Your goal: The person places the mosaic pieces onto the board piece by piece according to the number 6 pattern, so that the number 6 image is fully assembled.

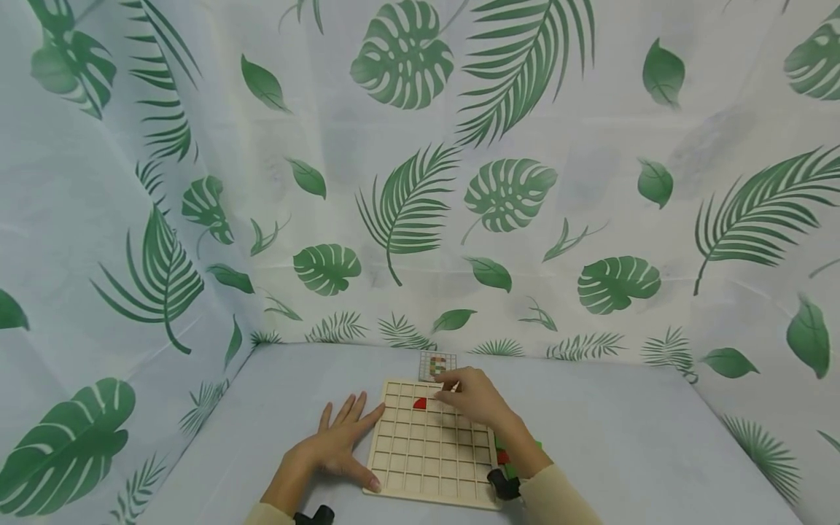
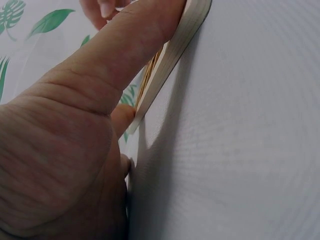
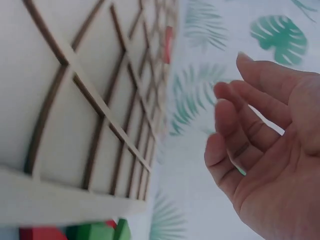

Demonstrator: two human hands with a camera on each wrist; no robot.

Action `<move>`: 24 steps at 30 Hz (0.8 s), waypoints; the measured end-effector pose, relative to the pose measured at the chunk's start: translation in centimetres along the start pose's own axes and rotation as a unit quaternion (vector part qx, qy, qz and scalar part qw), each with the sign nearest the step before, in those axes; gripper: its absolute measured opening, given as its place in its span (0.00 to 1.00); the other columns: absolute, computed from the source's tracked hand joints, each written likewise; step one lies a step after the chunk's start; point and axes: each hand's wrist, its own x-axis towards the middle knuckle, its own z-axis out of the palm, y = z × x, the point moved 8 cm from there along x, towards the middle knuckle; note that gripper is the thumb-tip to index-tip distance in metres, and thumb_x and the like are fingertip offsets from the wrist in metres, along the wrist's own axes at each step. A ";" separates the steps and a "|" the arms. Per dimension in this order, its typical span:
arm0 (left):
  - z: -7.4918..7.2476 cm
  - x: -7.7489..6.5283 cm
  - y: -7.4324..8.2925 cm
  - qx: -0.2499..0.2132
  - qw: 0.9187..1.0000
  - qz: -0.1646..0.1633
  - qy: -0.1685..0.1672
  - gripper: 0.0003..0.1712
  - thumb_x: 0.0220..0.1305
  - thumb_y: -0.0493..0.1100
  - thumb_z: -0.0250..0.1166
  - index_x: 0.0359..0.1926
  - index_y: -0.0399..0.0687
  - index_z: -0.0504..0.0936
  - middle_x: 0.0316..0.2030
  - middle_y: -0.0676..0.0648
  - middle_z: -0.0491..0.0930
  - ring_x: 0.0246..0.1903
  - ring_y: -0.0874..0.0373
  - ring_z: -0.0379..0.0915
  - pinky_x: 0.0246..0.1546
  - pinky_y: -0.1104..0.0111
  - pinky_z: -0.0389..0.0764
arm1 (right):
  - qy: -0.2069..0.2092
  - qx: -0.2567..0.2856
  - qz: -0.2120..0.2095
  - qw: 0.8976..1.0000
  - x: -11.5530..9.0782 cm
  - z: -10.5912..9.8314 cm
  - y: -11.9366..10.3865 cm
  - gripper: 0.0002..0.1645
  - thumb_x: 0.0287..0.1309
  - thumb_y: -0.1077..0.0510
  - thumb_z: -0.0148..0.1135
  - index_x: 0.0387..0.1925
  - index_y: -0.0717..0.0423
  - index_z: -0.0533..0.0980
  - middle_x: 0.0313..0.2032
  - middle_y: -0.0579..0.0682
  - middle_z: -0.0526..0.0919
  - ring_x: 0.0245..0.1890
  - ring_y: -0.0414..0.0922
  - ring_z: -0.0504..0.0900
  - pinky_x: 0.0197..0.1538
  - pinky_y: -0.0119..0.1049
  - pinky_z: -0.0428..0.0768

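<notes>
A wooden grid board (image 1: 429, 453) lies on the table, with one red quarter-round piece (image 1: 420, 403) in a cell of its upper part. My left hand (image 1: 336, 442) rests at the board's left side, fingers spread and the thumb along the lower left edge. In the left wrist view the thumb (image 2: 125, 45) lies against the board's rim (image 2: 167, 62). Above the board's upper right part hovers my right hand (image 1: 477, 397), fingers loosely bent. The right wrist view shows nothing between those fingers (image 3: 227, 117), and they are apart from the grid.
Behind the board lies a small gridded card (image 1: 436, 364) with a coloured pattern, partly covered by the right hand. Green and red blocks (image 1: 502, 457) lie beside the board's right edge, partly hidden under the right forearm. A leaf-printed curtain (image 1: 420, 182) hangs around the table.
</notes>
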 end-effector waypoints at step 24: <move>0.0 0.0 0.1 0.008 1.000 -0.004 -0.002 0.81 0.28 0.77 0.82 0.83 0.63 0.53 0.84 0.37 0.36 0.83 0.37 0.26 0.75 0.30 0.22 | 0.042 -0.041 0.089 0.994 -4.0 -5.7 3.8 0.15 0.66 0.58 0.70 0.53 0.53 0.86 0.42 0.47 0.88 0.36 0.40 0.81 0.38 0.34 0.82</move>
